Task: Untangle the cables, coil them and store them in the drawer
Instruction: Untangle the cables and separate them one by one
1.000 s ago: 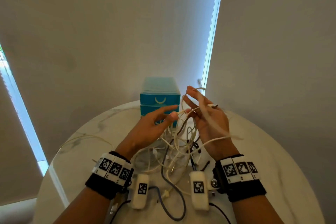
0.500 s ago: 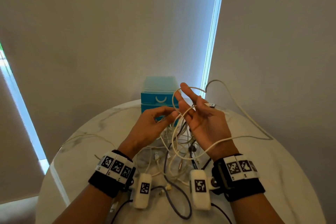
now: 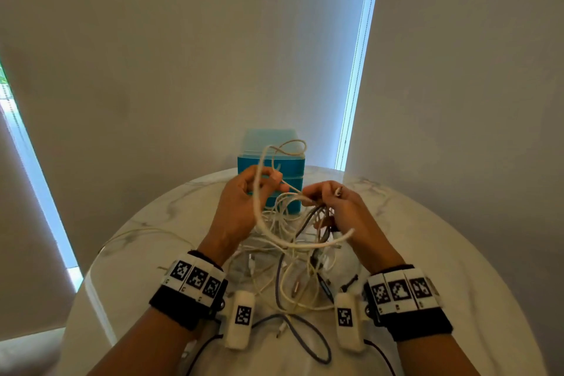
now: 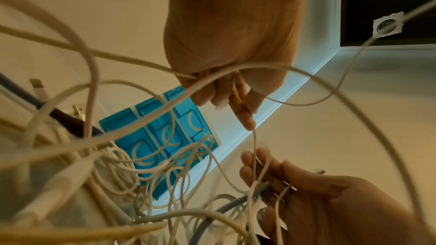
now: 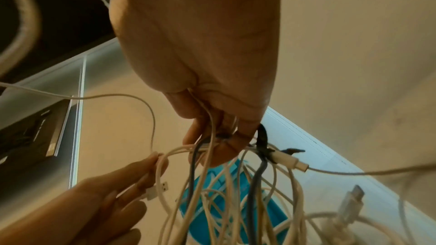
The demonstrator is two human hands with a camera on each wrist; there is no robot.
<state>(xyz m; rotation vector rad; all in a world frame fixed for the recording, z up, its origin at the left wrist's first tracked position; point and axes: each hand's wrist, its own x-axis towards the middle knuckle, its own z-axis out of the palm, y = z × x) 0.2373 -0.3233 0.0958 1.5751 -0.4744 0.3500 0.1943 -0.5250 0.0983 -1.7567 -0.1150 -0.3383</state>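
Observation:
A tangle of white cables [image 3: 293, 256] with a few dark ones hangs between my hands above the round table. My left hand [image 3: 274, 180] pinches a thin white cable [image 4: 254, 142] between thumb and forefinger, and a thicker white cable [image 3: 258, 214] loops over its fingers. My right hand [image 3: 314, 197] has its fingers curled round a bundle of several cables [image 5: 212, 156], white and dark. The blue drawer unit [image 3: 291, 168] stands just behind the hands with its drawers closed [image 4: 118, 124].
The marble table [image 3: 427, 253] carries more slack cable. A dark cable [image 3: 308, 348] loops near the front edge and a thin white one [image 3: 146, 232] trails off left. Pale blinds hang close behind the table.
My right hand turned from an open, raised palm to a lowered grip on the bundle. The left hand rose and pinched a thin cable. The long loop out to the right is drawn in.

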